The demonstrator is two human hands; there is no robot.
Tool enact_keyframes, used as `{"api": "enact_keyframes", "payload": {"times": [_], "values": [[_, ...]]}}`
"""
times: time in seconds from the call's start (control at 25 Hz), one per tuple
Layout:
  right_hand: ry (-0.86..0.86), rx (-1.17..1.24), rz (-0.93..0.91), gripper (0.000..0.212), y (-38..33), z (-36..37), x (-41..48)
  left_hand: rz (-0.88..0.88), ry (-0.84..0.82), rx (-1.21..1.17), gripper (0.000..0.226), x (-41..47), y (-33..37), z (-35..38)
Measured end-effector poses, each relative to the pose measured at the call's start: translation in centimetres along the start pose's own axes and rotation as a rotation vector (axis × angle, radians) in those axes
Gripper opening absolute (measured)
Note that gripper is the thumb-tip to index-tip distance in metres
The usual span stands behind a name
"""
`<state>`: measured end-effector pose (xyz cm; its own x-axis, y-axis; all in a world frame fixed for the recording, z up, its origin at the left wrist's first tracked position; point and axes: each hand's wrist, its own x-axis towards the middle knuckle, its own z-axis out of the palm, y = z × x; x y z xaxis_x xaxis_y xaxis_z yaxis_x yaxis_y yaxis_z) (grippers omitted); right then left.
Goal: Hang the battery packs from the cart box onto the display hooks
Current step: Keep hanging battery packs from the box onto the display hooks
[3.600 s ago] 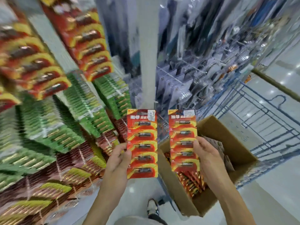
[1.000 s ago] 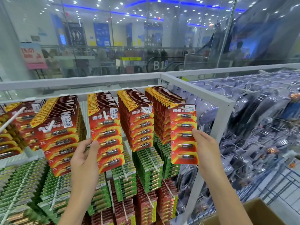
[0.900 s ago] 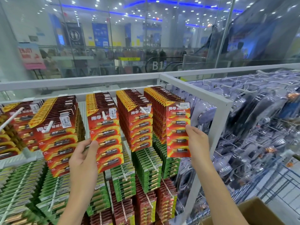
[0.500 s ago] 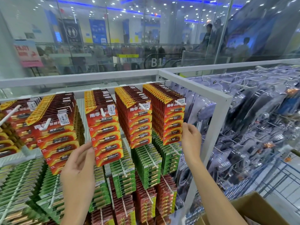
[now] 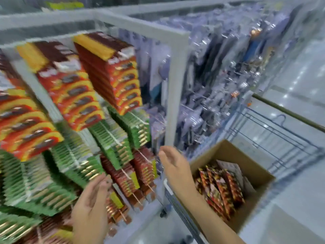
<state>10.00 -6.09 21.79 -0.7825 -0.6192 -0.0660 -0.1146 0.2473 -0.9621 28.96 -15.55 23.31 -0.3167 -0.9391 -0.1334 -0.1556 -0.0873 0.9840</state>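
Frame heavily motion-blurred; we note only what reads clearly.

Our right hand [image 5: 173, 162] hangs in front of the rack, fingers loosely extended, nothing in it. Our left hand [image 5: 91, 199] is lower and toward the rack, fingers relaxed and spread, also holding nothing; whether its fingertips touch the green packs [image 5: 112, 138] just above it we cannot tell.

The cardboard box [image 5: 226, 150] sits just to the outer side of our right forearm, top open. Inside it lie the loose battery packs [image 5: 219, 184], red and yellow, stacked on edge and leaning, beside and below the right wrist.

Well above both hands hang the red-and-yellow battery packs on the display hooks [image 5: 112, 74], several dense rows, filling the upper rack. Under them, directly above our left hand, are the green packs; between the two hands hang darker red packs [image 5: 140, 166].

A white frame post [image 5: 174, 85] rises just above our right hand. Beyond it hang clear-wrapped goods [image 5: 219, 76], too blurred to identify. The blue wire cart [image 5: 281, 134] stands past the box, away from our right hand.
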Motion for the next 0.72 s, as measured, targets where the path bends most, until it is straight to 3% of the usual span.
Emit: {"api": "enact_keyframes", "payload": {"times": [0.2,0.44,0.64,0.72], "values": [[0.144,-0.034,0.26,0.029,9.4,-6.8,-3.5,-0.135,-0.331,0.19,0.019,-1.4,-5.6,8.4],[0.324,-0.081,0.585,0.036,18.4,-14.7,-6.4,-0.263,-0.672,0.32,0.029,-3.3,-10.8,19.5],[0.365,-0.089,0.74,0.032,23.3,-18.0,-7.1,-0.498,-0.705,0.273,0.015,-4.2,-15.5,27.8],[0.37,-0.056,0.773,0.027,24.0,-18.8,-7.1,-0.651,-0.669,0.267,0.02,-4.4,-17.5,31.3]]}}
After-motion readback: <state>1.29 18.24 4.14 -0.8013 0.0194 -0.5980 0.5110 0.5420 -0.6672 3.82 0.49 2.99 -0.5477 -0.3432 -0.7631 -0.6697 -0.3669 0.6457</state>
